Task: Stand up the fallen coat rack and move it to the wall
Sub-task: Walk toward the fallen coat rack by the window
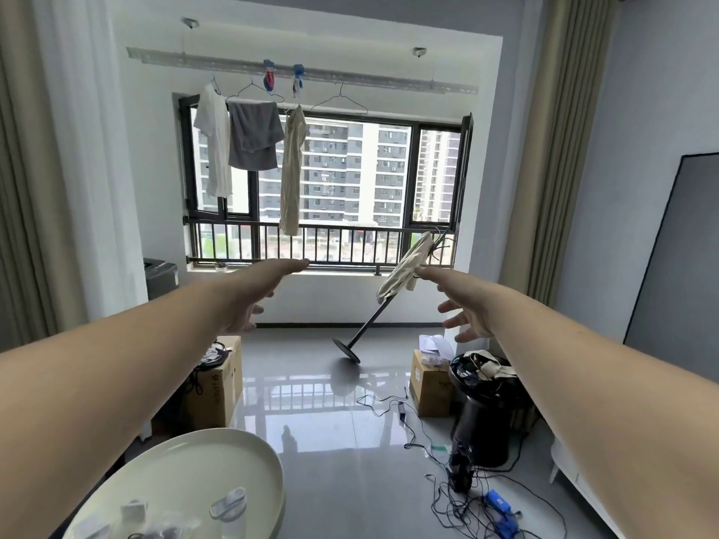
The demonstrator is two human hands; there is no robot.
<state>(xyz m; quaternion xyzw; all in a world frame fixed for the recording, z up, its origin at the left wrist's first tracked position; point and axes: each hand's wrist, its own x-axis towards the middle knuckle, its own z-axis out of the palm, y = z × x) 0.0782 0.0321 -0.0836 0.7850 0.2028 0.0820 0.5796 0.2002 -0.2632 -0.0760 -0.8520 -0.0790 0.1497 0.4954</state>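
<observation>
Legible text is confined to 1 item. The cardboard box on the floor at the left, beside the round white table, carries dark printed lettering on its side face, running vertically: "SF" reads clearly, followed by a word that appears to be "EXPRESS" (its letters are blurred and only partly discernible). The second cardboard box, at the right, bears a small printed mark on its side, too small to read. A white paper on top of that box shows print, also unreadable. No numbers or signs can be read elsewhere.
</observation>
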